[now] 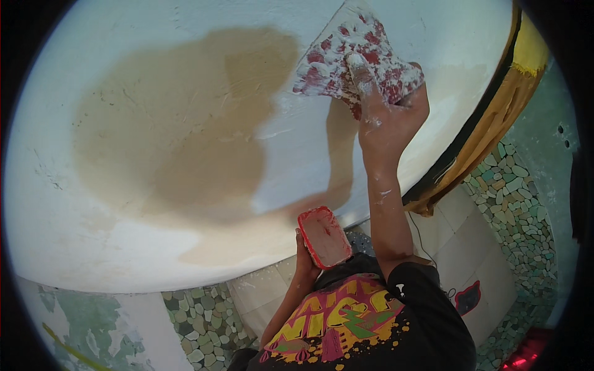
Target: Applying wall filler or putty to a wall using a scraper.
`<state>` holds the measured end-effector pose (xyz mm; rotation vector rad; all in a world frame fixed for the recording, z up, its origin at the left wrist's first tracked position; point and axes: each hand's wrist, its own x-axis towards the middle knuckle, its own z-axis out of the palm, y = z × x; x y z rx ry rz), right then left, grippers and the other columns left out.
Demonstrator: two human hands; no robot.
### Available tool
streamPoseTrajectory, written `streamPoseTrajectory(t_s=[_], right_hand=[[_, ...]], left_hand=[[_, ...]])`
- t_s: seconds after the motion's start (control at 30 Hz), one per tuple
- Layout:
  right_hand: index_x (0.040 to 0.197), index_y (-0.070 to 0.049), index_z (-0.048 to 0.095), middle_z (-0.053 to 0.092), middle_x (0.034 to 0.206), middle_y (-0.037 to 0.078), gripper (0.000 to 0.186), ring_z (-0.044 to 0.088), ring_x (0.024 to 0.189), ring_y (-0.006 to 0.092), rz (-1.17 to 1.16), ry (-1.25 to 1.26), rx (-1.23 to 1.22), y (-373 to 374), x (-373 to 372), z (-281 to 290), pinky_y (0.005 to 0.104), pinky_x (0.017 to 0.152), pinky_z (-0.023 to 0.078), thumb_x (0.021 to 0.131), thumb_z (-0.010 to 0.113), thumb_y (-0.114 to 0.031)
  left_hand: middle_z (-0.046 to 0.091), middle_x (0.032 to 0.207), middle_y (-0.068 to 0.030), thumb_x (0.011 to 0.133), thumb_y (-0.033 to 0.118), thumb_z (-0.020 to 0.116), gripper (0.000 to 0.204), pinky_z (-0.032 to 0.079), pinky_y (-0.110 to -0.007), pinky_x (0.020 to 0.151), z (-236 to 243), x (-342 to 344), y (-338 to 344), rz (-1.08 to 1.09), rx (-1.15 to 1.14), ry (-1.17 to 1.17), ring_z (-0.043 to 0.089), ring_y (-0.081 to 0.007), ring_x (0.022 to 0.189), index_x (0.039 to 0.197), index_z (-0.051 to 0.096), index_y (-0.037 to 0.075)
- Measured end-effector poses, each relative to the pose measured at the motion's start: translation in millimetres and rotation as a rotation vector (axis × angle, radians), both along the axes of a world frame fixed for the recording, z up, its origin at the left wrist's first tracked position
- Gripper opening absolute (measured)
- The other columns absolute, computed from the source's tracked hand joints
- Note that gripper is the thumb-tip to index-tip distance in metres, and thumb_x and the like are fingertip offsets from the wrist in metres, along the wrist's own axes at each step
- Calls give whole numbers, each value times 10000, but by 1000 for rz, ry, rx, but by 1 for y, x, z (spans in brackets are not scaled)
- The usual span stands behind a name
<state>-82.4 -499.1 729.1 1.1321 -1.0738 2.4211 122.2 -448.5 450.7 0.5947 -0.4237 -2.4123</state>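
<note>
My right hand (391,120) is raised and closed round a red putty spreader (371,46), its thumb pressed flat on the near face. White paste is smeared thickly over the spreader, and some sticks to my thumb and wrist. The spreader lies against or just off a large white curved surface (291,161); I cannot tell whether it touches. Low and close to my body, my left hand (303,263) grips the side of a small rectangular red-rimmed tub (325,238). Pale paste coats the tub's inside.
Brown and yellow trim (513,93) with a dark band edges the white surface at right. Pale floor tiles (461,238) lie below, bordered by green pebble mosaic (523,198). A thin dark cable (422,238) runs over the tiles. Shadows of my head and arm fall across the white surface.
</note>
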Motion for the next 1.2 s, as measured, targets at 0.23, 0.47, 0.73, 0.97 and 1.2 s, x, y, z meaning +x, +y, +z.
streamPoseTrajectory(t_s=[0.23, 0.47, 0.73, 0.97, 1.2], right_hand=[[896, 5, 510, 597, 784, -5, 210, 526, 731, 35, 6, -161, -15, -4, 6, -12, 207, 666, 445, 796, 690, 49], [894, 8, 511, 581, 780, -4, 185, 516, 733, 40, 55, -221, -2, -4, -9, -32, 209, 673, 447, 812, 667, 61], [900, 7, 515, 564, 780, 13, 134, 524, 740, 65, 126, -306, 140, 50, -31, -25, 229, 697, 470, 849, 626, 65], [1017, -14, 567, 646, 1027, 131, 196, 622, 932, 154, -168, 332, 168, 63, -65, -22, 306, 817, 514, 845, 621, 62], [1211, -164, 650, 664, 1169, 85, 555, 643, 912, 319, -504, 792, 674, 49, -50, 2, 420, 779, 521, 680, 747, -34]], left_hand=[[507, 1396, -107, 901, 732, 390, 811, 455, -540, 1022, -22, 2, -3, 34, 3, -128, 527, -308, 1247, 1462, 382, 147], [508, 1391, -112, 893, 745, 388, 828, 452, -538, 1025, -3, -6, 1, 28, -44, -139, 527, -316, 1245, 1461, 379, 143], [521, 1380, -107, 904, 730, 387, 798, 456, -546, 1017, -6, -9, 26, 97, 16, -41, 534, -311, 1239, 1450, 399, 149], [519, 1386, -104, 923, 710, 369, 774, 462, -531, 1016, -7, -9, 42, 142, 24, -19, 536, -308, 1238, 1451, 399, 145], [515, 1390, -113, 950, 682, 338, 738, 463, -531, 1014, -11, -11, 44, 170, 21, -47, 538, -306, 1235, 1448, 397, 139]])
